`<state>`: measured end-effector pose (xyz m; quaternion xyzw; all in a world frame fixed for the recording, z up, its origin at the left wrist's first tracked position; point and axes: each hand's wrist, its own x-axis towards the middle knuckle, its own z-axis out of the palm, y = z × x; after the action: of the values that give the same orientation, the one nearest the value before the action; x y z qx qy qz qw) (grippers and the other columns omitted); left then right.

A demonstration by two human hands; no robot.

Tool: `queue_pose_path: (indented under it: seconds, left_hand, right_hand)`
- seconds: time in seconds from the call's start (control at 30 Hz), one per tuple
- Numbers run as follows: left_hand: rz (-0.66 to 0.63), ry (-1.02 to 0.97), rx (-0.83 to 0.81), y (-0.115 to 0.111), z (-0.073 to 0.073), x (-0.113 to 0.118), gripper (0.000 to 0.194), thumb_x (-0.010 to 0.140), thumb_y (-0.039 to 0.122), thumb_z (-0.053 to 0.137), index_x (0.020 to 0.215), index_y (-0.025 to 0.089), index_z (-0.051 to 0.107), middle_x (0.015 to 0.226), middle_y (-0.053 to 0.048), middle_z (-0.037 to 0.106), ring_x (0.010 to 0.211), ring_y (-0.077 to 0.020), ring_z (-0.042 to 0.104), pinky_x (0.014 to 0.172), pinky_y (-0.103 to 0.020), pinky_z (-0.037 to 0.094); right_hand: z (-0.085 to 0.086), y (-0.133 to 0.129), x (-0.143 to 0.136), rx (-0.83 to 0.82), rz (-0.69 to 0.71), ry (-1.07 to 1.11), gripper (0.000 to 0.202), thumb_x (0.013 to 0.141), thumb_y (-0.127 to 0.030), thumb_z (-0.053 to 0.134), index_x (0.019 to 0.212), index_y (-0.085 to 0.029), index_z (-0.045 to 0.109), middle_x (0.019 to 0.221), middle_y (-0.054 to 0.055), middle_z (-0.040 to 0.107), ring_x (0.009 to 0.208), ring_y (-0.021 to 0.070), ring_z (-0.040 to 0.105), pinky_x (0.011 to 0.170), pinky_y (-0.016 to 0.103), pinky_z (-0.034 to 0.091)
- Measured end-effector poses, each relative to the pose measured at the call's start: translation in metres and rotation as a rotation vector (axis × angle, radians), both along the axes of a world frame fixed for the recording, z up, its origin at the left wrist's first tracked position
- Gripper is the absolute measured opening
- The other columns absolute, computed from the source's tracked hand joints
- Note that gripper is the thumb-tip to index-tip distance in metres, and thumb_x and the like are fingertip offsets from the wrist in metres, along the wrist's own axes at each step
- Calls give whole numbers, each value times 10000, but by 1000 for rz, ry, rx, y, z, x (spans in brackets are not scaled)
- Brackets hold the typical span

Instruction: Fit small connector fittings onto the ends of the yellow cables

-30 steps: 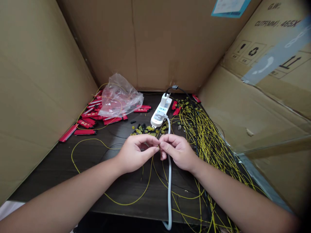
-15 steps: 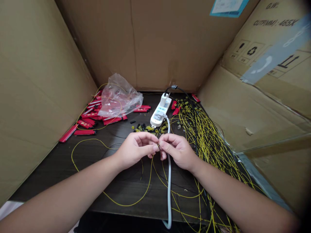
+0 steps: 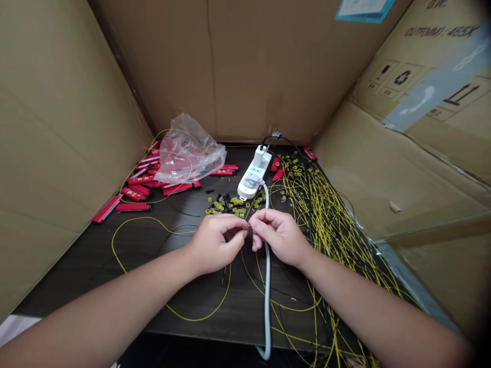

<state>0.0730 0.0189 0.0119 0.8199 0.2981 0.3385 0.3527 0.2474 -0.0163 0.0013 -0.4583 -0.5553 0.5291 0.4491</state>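
Note:
My left hand (image 3: 220, 243) is closed in a pinch over the dark table, a thin yellow cable (image 3: 192, 320) running from beneath it in a loose loop. Facing it, my right hand (image 3: 282, 236) also pinches with thumb and forefinger, the two sets of fingertips almost touching. Between them the cable's thin end shows only faintly, and the fingers hide most of it. Just beyond the hands lie small yellow and black caps (image 3: 230, 206) in a loose pile. A thick white power cord (image 3: 267, 301) passes under my right fingers.
A white power strip (image 3: 245, 191) with plugs stands behind the hands. Red packets (image 3: 134, 207) and a clear plastic bag (image 3: 184, 148) lie at the left. Tangled yellow cables (image 3: 326, 220) cover the right side. Cardboard walls (image 3: 245, 71) enclose the table.
My left fingertips have drawn slightly left and down from the right ones, leaving a small gap. More of the cap pile shows. The cable loop beneath has shrunk. My right hand has barely moved.

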Motion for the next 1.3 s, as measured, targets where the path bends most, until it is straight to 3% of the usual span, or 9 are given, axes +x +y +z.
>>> queue_pose_path:
  seconds: [0.1,0.3,0.43,0.77,1.3]
  left_hand:
    - [-10,-7,-94,1,0,0,165,814,159,549,786,153,712,729,-39,703,643,-124,621,620,-240,489]
    - [-4,-92,-617,3,8,3,155,784,236,609,747,111,692,689,-52,694,590,-116,621,577,-218,511]
    - [-36,-121,-738,4,11,2,169,774,244,625,708,97,675,639,-41,667,528,-83,571,548,-196,486]
    - [-90,-199,-803,6,7,-1,168,771,256,644,719,97,662,648,-33,661,520,-69,555,535,-189,466]
    - [-121,-172,-722,5,8,-1,150,776,238,638,729,99,670,635,-21,647,514,-61,543,520,-174,460]
  right_hand:
    - [0,1,0,-8,1,1,263,861,-396,584,829,-137,556,548,-24,575,492,95,576,535,234,479]
    - [1,1,1,-30,13,62,250,850,-377,604,827,-131,566,560,-29,573,488,86,574,535,228,497]
    - [1,2,2,-36,27,112,248,825,-372,639,809,-133,576,578,-32,568,477,74,561,510,214,504]
    - [-6,3,4,-33,74,249,243,859,-368,604,834,-126,609,675,-10,566,509,74,576,513,229,529]
    - [4,0,1,-24,44,115,290,831,-377,623,698,-127,558,592,-22,548,481,62,542,495,197,489]
